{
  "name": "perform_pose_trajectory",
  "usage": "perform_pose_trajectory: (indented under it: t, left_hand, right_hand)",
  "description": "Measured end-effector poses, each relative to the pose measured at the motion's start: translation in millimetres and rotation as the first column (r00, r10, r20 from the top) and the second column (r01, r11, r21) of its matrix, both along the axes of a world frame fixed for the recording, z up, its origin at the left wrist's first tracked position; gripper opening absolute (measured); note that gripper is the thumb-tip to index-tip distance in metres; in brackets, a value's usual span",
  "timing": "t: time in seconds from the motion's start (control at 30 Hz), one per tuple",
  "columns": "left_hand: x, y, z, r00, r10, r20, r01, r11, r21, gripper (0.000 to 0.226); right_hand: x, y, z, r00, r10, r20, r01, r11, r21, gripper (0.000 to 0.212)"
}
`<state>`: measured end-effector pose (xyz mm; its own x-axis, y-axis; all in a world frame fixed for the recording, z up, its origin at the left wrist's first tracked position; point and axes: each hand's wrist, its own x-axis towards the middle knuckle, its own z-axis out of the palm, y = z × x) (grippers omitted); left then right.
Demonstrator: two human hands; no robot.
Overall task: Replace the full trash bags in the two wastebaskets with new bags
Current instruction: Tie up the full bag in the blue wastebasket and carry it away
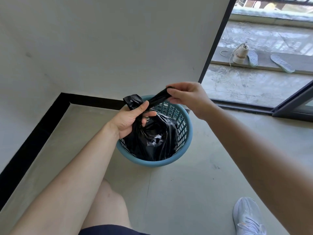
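A blue perforated wastebasket (183,145) stands on the floor near the wall corner. A full black trash bag (152,139) fills it, its mouth gathered up above the rim. My left hand (130,119) grips the bunched neck of the bag, with a loose black end sticking out behind the thumb. My right hand (188,97) pinches another stretched strip of the bag's top, pulled taut up and to the right between the two hands. Only one wastebasket is in view.
A white wall with a black baseboard (33,138) runs along the left and back. An open sliding door (291,106) at right leads to a balcony with a shoe (240,53) and two insoles. My knee (108,202) and my shoe (247,216) are near the bottom.
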<state>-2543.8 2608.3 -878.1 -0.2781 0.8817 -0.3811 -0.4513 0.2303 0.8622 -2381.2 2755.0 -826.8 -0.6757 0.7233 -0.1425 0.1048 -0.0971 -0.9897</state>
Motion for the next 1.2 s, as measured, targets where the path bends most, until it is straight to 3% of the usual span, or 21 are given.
perform_pose_trajectory:
  t: [0.1,0.2,0.27,0.37,0.43,0.5,0.57,0.63,0.7,0.8,0.9,1.03,1.1,1.2]
  left_hand:
    - [-3,0,1,0.99,0.127,0.063,-0.128,0.991,0.023,0.021]
    - [-10,-1,5,0.991,0.13,0.008,-0.131,0.99,0.051,0.015]
    - [-14,-3,9,0.994,0.105,-0.042,-0.103,0.993,0.05,0.013]
    - [-22,-9,15,0.995,0.096,-0.026,-0.093,0.991,0.099,0.017]
    - [-27,-15,18,0.997,0.074,-0.026,-0.071,0.991,0.117,0.016]
    - [-29,-19,22,0.998,0.039,-0.049,-0.033,0.993,0.111,0.014]
    - [-29,-22,24,0.998,0.0,-0.063,0.006,0.995,0.104,0.013]
    - [-30,-24,25,0.996,-0.031,-0.087,0.04,0.995,0.093,0.014]
    - [-30,-24,24,0.986,-0.042,-0.159,0.05,0.997,0.051,0.015]
    - [-26,-18,13,0.966,0.101,-0.239,-0.103,0.995,0.002,0.015]
    - [-20,-7,0,0.939,0.317,-0.132,-0.316,0.948,0.03,0.016]
    - [-13,2,-10,0.874,0.481,0.062,-0.485,0.871,0.08,0.022]
    - [-7,7,-14,0.848,0.513,0.135,-0.526,0.846,0.09,0.026]
    - [0,8,-18,0.858,0.467,0.215,-0.495,0.863,0.101,0.03]
  right_hand:
    - [14,-5,-10,0.989,0.13,0.065,-0.118,0.981,-0.154,0.019]
    - [17,-19,-27,0.878,0.4,0.263,-0.353,0.912,-0.208,0.02]
    - [13,-26,-34,0.821,0.473,0.32,-0.43,0.881,-0.2,0.017]
    - [0,-26,-41,0.823,0.334,0.46,-0.421,0.902,0.098,0.013]
    - [-10,-27,-44,0.877,0.144,0.459,-0.328,0.877,0.351,0.03]
    - [-21,-26,-47,0.87,0.142,0.473,-0.341,0.865,0.368,0.06]
    - [-34,-26,-51,0.818,0.22,0.531,-0.429,0.849,0.308,0.07]
    - [-43,-24,-57,0.831,0.252,0.496,-0.443,0.839,0.317,0.05]
    - [-44,-22,-59,0.91,0.171,0.376,-0.305,0.892,0.332,0.024]
    - [-37,-18,-59,0.951,0.019,0.307,-0.141,0.914,0.38,0.021]
    - [-27,-16,-59,0.953,0.051,0.299,-0.159,0.923,0.35,0.017]
    - [-12,-23,-54,0.876,0.246,0.415,-0.36,0.906,0.222,0.018]
    - [-11,-27,-61,0.819,0.31,0.483,-0.442,0.877,0.187,0.025]
    - [-8,-23,-73,0.797,0.306,0.521,-0.418,0.902,0.11,0.028]
